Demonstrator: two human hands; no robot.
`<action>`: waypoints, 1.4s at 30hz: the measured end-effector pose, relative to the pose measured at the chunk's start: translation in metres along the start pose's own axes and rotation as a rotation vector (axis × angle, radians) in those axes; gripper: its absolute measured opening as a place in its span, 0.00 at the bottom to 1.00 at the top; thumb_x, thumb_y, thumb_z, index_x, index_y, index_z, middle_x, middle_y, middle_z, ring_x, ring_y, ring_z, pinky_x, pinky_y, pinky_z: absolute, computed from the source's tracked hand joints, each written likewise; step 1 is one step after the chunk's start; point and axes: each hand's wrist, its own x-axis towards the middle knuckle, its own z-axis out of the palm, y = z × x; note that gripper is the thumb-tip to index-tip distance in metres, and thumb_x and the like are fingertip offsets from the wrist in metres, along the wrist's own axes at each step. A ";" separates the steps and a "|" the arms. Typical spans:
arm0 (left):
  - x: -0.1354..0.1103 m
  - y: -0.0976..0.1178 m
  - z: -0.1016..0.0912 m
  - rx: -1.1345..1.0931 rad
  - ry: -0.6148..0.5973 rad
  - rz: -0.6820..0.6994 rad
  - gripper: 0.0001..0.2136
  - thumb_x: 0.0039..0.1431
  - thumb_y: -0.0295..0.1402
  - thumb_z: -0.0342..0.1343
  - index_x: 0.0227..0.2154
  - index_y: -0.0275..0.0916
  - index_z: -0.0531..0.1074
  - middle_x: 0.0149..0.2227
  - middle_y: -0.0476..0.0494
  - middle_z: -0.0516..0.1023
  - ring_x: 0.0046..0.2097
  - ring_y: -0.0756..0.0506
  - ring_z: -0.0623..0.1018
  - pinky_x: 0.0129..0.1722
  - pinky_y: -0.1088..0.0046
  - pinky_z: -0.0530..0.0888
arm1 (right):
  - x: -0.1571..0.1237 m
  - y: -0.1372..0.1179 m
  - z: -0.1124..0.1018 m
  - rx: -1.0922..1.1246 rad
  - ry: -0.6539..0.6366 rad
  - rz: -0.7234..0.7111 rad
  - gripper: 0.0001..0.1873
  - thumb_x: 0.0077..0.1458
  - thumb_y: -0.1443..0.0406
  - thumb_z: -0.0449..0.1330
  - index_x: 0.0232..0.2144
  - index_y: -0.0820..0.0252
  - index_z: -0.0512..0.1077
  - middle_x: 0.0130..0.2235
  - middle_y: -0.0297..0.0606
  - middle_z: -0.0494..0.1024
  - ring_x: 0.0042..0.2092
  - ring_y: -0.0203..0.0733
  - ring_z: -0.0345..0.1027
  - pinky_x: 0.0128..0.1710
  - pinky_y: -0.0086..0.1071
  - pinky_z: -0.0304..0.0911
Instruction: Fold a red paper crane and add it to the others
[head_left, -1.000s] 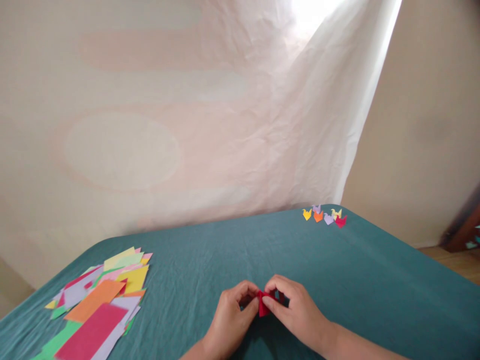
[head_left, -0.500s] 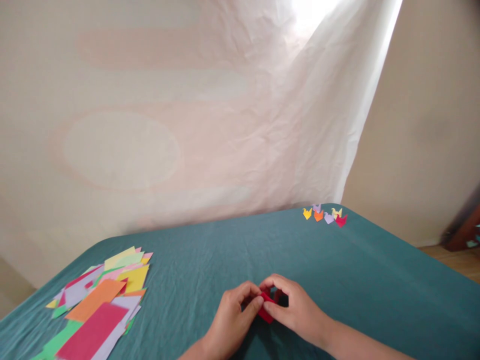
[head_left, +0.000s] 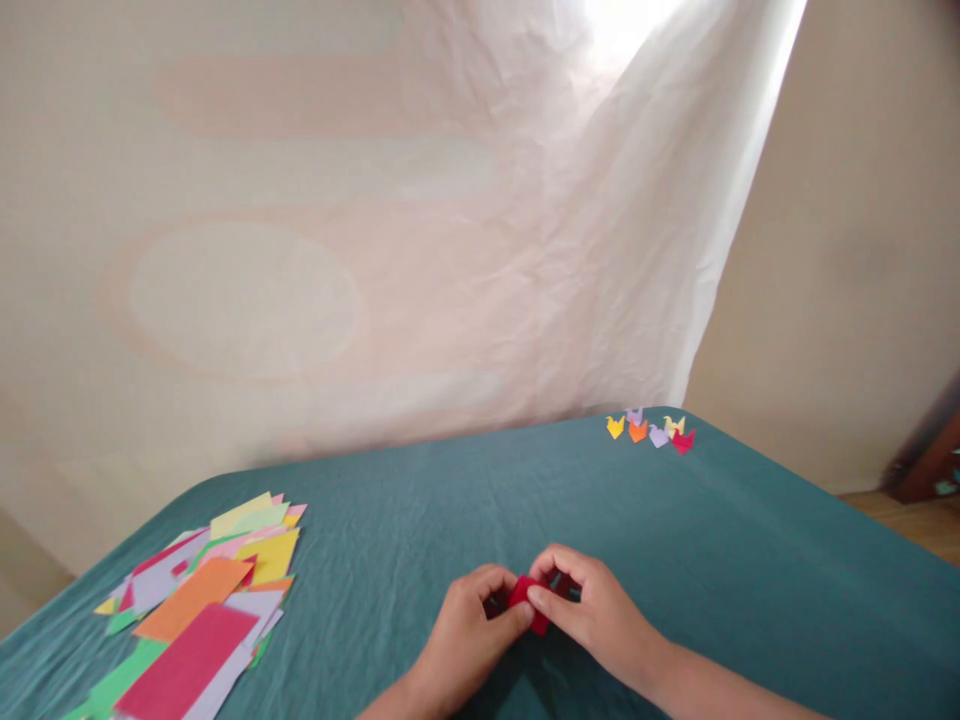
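Observation:
A small folded piece of red paper (head_left: 527,603) is pinched between my two hands low over the teal tablecloth (head_left: 465,500). My left hand (head_left: 463,640) grips its left side with curled fingers. From the right, my right hand (head_left: 592,612) holds it between thumb and fingertips. Most of the paper is hidden by my fingers.
A loose pile of coloured paper sheets (head_left: 195,600) lies at the left of the table. Several small folded paper figures (head_left: 651,430) sit at the far right corner. A white wrinkled cloth (head_left: 337,250) hangs behind the table; the table edge drops off at right.
My hands have shifted slightly and turned the red paper between the fingers; it now sits lower and more covered. Nothing else has moved.

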 end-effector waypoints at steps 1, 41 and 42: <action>0.000 0.000 0.001 0.005 0.010 -0.004 0.07 0.55 0.31 0.54 0.27 0.35 0.75 0.26 0.49 0.74 0.29 0.50 0.70 0.28 0.78 0.63 | 0.000 -0.001 0.000 0.009 -0.004 0.004 0.05 0.56 0.64 0.58 0.30 0.60 0.71 0.29 0.33 0.75 0.32 0.37 0.68 0.32 0.28 0.61; 0.000 -0.004 0.007 -0.287 0.097 -0.061 0.08 0.57 0.34 0.55 0.30 0.34 0.73 0.25 0.48 0.76 0.27 0.50 0.73 0.29 0.76 0.68 | 0.000 0.004 0.000 0.140 0.025 0.030 0.09 0.58 0.60 0.57 0.32 0.60 0.71 0.29 0.33 0.75 0.31 0.37 0.67 0.32 0.28 0.61; 0.000 -0.004 0.007 -0.277 0.098 -0.055 0.08 0.57 0.34 0.55 0.30 0.34 0.73 0.25 0.48 0.75 0.27 0.50 0.73 0.29 0.76 0.68 | 0.000 0.004 0.000 0.139 0.024 0.033 0.09 0.58 0.60 0.57 0.32 0.60 0.71 0.28 0.33 0.75 0.31 0.37 0.68 0.32 0.28 0.61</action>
